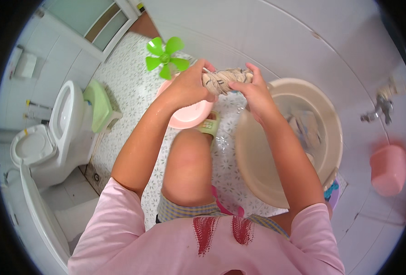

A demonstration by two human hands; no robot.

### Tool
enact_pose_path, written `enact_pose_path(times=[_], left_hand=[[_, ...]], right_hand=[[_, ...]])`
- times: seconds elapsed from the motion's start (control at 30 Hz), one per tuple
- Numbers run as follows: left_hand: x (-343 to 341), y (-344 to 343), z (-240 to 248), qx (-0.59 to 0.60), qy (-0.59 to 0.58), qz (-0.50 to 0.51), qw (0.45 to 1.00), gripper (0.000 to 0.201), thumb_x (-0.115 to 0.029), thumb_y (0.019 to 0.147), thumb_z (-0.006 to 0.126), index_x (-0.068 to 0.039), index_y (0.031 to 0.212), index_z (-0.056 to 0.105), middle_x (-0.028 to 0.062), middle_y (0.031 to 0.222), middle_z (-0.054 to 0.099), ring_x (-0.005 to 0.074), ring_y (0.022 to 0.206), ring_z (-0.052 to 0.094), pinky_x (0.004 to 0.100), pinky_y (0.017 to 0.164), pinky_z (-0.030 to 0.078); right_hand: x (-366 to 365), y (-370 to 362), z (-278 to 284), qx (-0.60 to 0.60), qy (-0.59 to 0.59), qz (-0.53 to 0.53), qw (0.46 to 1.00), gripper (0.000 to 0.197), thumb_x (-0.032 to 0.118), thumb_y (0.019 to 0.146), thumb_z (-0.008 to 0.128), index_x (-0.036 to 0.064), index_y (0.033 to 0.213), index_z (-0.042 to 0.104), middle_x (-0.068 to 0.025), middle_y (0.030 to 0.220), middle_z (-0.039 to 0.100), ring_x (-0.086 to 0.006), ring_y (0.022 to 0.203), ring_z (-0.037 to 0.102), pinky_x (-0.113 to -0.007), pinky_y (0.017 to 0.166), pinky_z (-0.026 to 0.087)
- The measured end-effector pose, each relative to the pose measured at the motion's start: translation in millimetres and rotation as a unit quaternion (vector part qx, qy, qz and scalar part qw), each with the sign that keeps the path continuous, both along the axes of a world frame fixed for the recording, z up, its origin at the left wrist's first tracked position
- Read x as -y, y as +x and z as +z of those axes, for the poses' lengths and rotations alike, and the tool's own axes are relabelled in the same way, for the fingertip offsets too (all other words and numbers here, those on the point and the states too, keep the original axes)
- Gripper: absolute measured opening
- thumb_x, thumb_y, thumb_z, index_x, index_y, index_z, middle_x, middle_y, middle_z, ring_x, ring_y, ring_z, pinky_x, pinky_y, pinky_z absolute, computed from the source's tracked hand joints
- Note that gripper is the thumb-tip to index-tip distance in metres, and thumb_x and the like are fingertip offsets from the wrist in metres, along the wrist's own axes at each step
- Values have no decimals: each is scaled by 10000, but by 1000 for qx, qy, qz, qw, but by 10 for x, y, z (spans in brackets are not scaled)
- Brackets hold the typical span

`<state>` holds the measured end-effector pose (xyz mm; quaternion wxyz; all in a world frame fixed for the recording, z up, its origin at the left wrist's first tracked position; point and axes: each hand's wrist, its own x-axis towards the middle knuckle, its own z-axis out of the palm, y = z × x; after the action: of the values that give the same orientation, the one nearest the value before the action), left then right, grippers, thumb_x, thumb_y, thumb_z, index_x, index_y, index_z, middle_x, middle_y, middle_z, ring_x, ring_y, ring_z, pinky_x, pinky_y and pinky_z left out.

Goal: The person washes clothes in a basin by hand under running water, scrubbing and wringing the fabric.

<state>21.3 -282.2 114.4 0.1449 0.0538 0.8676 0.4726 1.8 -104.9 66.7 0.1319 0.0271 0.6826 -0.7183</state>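
A beige cloth (226, 80) with dark markings is twisted into a tight roll between my two hands, held up over the floor. My left hand (191, 86) is closed around its left end. On the other end, my right hand (254, 94) grips with the thumb and fingers. Partly below my left hand is a pink basin (191, 120). Right of it stands a large beige tub (335, 137) of cloudy water, with more pale cloth (309, 130) lying in it. My right forearm crosses above the tub and hides part of it.
Green fan blades (165, 58) lie beyond the basin. To the left are a white toilet (68, 107) and a green stool (101, 105). A metal tap (380, 110) and a pink bucket (389, 169) are at the right wall. My foot wears a green slipper (209, 126).
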Motion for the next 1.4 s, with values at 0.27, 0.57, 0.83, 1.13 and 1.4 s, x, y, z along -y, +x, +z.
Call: enact_pose_path(times=[0.27, 0.57, 0.83, 1.13, 1.4], left_hand=[[931, -126, -1180, 5, -53, 42, 998, 564, -189, 633, 721, -66, 1139, 506, 161, 1074, 575, 282, 1021, 541, 351, 861, 426], [-640, -157, -765, -52, -79, -182, 979, 396, -181, 731, 614, -35, 1089, 528, 170, 1079, 576, 316, 978, 562, 380, 834, 445], [-1747, 266, -453, -233, -393, -185, 870, 326, -227, 744, 632, -16, 979, 554, 178, 966, 610, 338, 922, 576, 419, 797, 448], [-2755, 787, -1102, -15, -244, -445, 861, 631, -346, 688, 702, 32, 1133, 464, 259, 1006, 576, 375, 977, 553, 402, 833, 436], [-2889, 683, -1924, 21, -169, -343, 924, 513, -244, 633, 724, 20, 1014, 505, 223, 945, 597, 360, 913, 569, 374, 777, 445]], right_hand=[[708, -174, -357, 11, 128, 31, 991, 720, 72, 664, 615, 14, 1312, 305, -231, 1332, 328, -326, 1238, 325, -365, 972, 318], [-303, 170, -311, 25, 86, -93, 992, 323, 38, 702, 563, -21, 1019, 594, -140, 1006, 599, -216, 965, 550, -303, 824, 422], [-1770, 975, -379, 75, 70, -173, 980, 233, 38, 677, 564, -15, 887, 649, -107, 841, 642, -173, 752, 587, -274, 725, 465], [-2565, 1546, -913, 136, 610, 121, 772, 778, 177, 551, 722, 3, 1240, 404, -218, 1158, 499, -331, 1066, 507, -395, 857, 426], [-2473, 1543, -1274, 60, 590, 114, 797, 632, 188, 607, 708, 27, 1171, 474, -211, 1150, 507, -331, 1050, 518, -393, 861, 423]])
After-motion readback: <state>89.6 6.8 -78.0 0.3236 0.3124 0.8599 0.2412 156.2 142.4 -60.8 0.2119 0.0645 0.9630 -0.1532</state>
